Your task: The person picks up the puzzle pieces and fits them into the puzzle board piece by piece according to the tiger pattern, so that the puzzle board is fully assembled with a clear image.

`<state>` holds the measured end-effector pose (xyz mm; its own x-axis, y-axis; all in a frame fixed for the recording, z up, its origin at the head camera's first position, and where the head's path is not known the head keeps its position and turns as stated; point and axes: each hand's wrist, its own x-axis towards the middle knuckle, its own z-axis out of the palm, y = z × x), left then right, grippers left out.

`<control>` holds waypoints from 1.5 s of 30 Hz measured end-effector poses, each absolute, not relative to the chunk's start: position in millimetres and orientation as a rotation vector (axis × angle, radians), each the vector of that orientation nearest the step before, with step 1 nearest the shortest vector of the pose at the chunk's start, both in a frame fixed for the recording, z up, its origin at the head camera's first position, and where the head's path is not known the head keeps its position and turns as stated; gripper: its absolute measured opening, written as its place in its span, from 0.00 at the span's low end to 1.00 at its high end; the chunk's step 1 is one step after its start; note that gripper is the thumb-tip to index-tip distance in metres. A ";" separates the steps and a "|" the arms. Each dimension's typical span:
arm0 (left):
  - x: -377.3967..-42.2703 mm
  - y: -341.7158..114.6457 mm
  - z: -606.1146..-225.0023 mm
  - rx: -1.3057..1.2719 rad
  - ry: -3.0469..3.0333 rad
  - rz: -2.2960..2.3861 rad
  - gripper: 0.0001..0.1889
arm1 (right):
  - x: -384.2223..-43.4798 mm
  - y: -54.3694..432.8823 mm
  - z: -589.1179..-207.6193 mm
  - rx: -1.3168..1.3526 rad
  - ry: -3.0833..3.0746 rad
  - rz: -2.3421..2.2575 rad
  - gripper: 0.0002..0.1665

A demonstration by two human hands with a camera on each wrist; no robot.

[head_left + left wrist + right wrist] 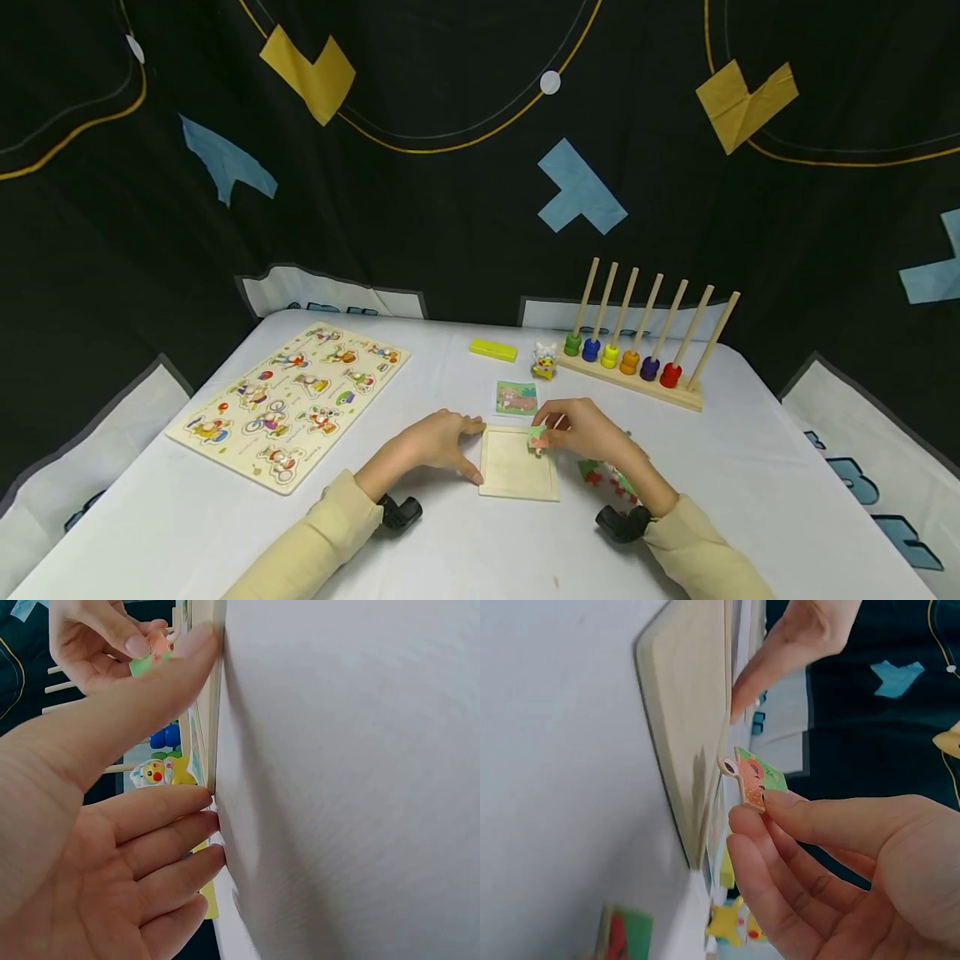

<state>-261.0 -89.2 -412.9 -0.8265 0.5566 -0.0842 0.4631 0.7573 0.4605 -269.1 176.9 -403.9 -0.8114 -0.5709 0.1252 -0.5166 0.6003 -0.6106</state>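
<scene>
My right hand pinches a jigsaw puzzle piece, green and orange-pink, between thumb and fingertips. It hovers over the upper right part of a shallow wooden puzzle tray whose bare floor shows. On the tray's left side, my left hand touches the edge with extended thumb and fingers, as the left wrist view also shows. Behind the tray lies a small picture card with a brown animal on green. More puzzle pieces lie beneath and beside the right forearm, partly hidden by it.
A large wooden picture board lies at the left. Toward the back are a yellow block, a small figurine and a wooden peg rack with coloured beads. A black curtain hangs behind the white table.
</scene>
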 end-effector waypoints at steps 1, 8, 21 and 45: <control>-261.1 -89.0 -413.0 0.805 2.742 0.630 0.45 | -270.0 174.0 -404.6 -0.939 2.732 -1.004 0.08; -261.6 -89.2 -411.8 0.802 2.731 0.638 0.45 | -272.4 153.5 -408.0 -0.954 2.687 -1.054 0.08; -260.9 -89.9 -413.3 0.829 2.727 0.641 0.45 | -281.5 129.0 -416.0 -0.964 2.660 -1.042 0.09; -260.8 -92.2 -412.7 0.827 2.739 0.635 0.44 | -280.8 119.0 -414.1 -0.860 2.672 -1.011 0.09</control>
